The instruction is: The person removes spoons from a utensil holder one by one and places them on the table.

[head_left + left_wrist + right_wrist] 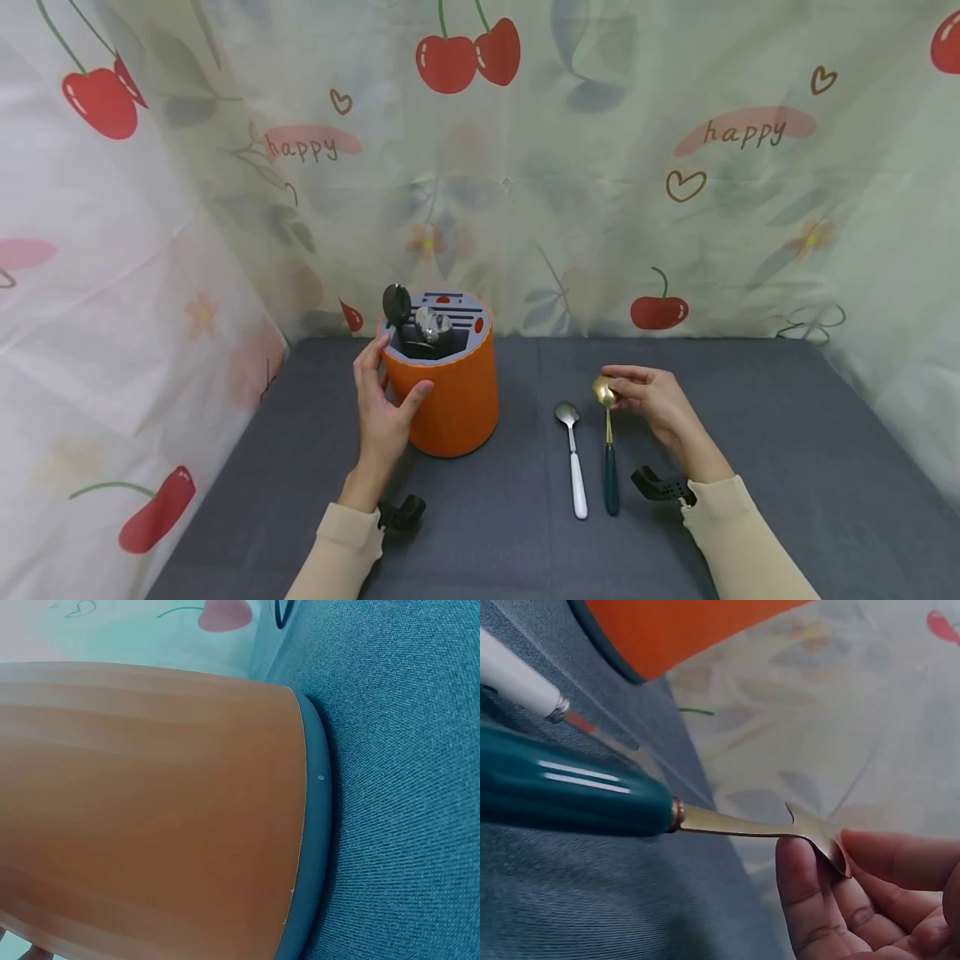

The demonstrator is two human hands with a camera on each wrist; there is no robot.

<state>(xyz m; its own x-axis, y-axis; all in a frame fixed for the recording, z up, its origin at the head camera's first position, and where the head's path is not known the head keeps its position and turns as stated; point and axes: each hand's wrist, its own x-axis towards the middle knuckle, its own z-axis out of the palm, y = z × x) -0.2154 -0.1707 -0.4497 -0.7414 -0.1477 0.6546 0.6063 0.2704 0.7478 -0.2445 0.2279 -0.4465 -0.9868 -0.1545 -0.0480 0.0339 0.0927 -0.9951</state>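
Note:
An orange utensil holder with a pale slotted top stands left of centre in the head view; its wall fills much of the left wrist view. My left hand grips its left side, thumb on the front and fingers toward the rim. With my right hand I pinch the bowl of a gold spoon whose dark green handle points toward me. Just left of it lies a silver spoon with a white handle. The right wrist view shows fingertips on the gold bowl.
Metal utensils, including a dark round-headed one, stick up from the holder's opening. A dark grey cloth covers the table. Cherry-patterned curtains hang behind and along both sides.

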